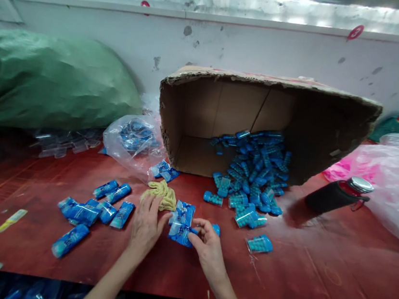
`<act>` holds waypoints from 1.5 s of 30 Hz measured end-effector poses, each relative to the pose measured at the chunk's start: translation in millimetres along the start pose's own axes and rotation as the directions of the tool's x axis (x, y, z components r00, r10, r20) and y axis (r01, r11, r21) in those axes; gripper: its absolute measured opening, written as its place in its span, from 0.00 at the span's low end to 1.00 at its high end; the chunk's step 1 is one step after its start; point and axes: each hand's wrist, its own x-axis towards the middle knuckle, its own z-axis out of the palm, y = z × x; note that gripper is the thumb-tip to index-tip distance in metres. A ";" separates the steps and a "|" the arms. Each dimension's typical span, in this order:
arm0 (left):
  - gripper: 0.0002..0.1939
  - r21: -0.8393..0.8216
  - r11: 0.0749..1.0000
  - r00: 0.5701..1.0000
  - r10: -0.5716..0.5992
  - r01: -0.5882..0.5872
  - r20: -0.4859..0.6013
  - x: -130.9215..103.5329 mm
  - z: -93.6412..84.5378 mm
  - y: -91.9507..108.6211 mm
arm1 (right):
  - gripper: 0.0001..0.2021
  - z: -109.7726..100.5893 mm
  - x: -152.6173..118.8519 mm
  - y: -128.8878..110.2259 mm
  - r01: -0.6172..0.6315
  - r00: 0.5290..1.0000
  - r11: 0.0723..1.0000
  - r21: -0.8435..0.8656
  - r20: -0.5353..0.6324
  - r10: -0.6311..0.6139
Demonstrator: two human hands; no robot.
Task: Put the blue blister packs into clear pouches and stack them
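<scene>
My left hand lies flat with fingers loosely spread, its fingertips against a crumpled yellow cloth. Two flat blue printed wrappers overlap on the table between my hands. The thumb and forefinger of my right hand are at the right edge of the lower wrapper, pinching it. Partly hidden behind the right hand is another blue item. Left of my left hand lie several filled blue packets. A clear container of turquoise pellets lies alone on the right.
A cardboard box lies on its side, pellet containers spilling out. A black bottle stands to the right, by a pink-and-white plastic bag. At left are a green sack and a clear bag of blue wrappers.
</scene>
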 end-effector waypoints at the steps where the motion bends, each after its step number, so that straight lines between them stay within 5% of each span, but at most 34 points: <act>1: 0.18 0.132 0.989 0.998 0.062 -0.060 -0.009 12.0 1.8 -7.8 | 0.12 -0.9 -1.0 0.0 0.010 1.000 1.000 0.004 -0.008 -0.010; 5: 0.08 0.312 0.945 0.995 0.096 -0.099 0.026 51.9 12.8 -29.5 | 0.13 -1.1 -4.8 -0.9 0.049 0.998 0.999 0.007 -0.029 -0.049; 8: 0.10 0.315 0.947 0.995 0.087 -0.071 -0.038 57.7 12.6 -23.3 | 0.12 -2.9 -5.3 -1.8 0.073 0.995 0.997 -0.019 -0.061 -0.074; 10: 0.11 0.227 0.973 0.993 0.060 -0.036 -0.100 44.2 7.8 -8.7 | 0.14 -5.6 -4.2 -1.9 0.085 0.991 0.996 -0.038 -0.105 -0.088; 12: 0.19 -0.091 0.994 0.991 -0.076 0.066 -0.109 19.2 3.6 10.0 | 0.15 -7.2 -2.9 -1.5 0.104 0.980 0.993 -0.063 -0.164 -0.113; 14: 0.20 -0.454 0.820 0.937 -0.318 0.349 0.146 -9.3 3.5 28.1 | 0.16 -5.4 -2.6 -0.8 0.126 0.971 0.988 -0.092 -0.191 -0.142; 16: 0.19 -0.551 0.529 0.763 -0.406 0.645 0.503 -32.1 7.8 41.6 | 0.15 0.0 -4.2 -0.6 0.146 0.973 0.982 -0.119 -0.163 -0.165; 18: 0.15 -0.603 0.338 0.689 -0.424 0.723 0.588 -43.7 13.0 48.7 | 0.13 6.1 -7.5 -1.4 0.155 0.980 0.976 -0.153 -0.099 -0.171; 22: 0.10 -0.649 0.201 0.655 -0.462 0.734 0.597 -43.8 15.0 48.6 | 0.11 3.4 -12.4 -7.4 0.201 0.979 0.922 -0.330 0.034 -0.202; 24: 0.10 -0.637 0.148 0.615 -0.493 0.756 0.616 -42.4 12.1 47.0 | 0.13 -9.5 -11.0 -10.1 0.295 0.953 0.798 -0.526 0.105 -0.283; 26: 0.09 -0.639 0.087 0.574 -0.545 0.764 0.612 -43.2 9.3 46.0 | 0.16 -27.1 -6.7 -9.7 0.340 0.921 0.560 -0.755 0.149 -0.359; 29: 0.09 -0.647 -0.017 0.520 -0.579 0.762 0.627 -46.8 8.3 44.3 | 0.17 -50.7 2.1 -1.9 0.233 0.914 0.189 -0.954 0.149 -0.377; 31: 0.08 -0.637 -0.089 0.489 -0.563 0.766 0.667 -48.9 9.5 41.8 | 0.16 -58.7 6.7 4.3 0.180 0.934 0.068 -0.981 0.149 -0.325; 33: 0.07 -0.619 -0.144 0.459 -0.547 0.772 0.700 -50.1 11.1 38.8 | 0.16 -59.3 8.1 7.3 0.163 0.948 0.046 -0.986 0.143 -0.284; 36: 0.05 -0.612 -0.153 0.439 -0.566 0.776 0.698 -51.2 12.5 36.1 | 0.17 -48.4 3.3 2.7 0.143 0.942 0.160 -0.977 0.085 -0.324; 38: 0.04 -0.624 -0.120 0.455 -0.580 0.772 0.675 -52.1 12.5 36.5 | 0.17 -36.1 -2.8 -3.1 0.194 0.943 0.395 -0.898 0.059 -0.327; 40: 0.02 -0.638 -0.088 0.485 -0.573 0.765 0.661 -52.9 11.9 38.2 | 0.16 -22.3 -8.7 -7.3 0.232 0.968 0.702 -0.674 0.087 -0.237; 42: 0.01 -0.649 -0.066 0.520 -0.540 0.758 0.662 -53.3 11.1 40.1 | 0.14 -10.1 -12.4 -8.6 0.161 0.982 0.913 -0.376 0.149 -0.112; 45: 0.02 -0.646 -0.069 0.534 -0.500 0.760 0.682 -53.7 10.0 40.7 | 0.13 0.7 -13.8 -9.0 0.009 0.983 0.996 -0.085 0.184 0.007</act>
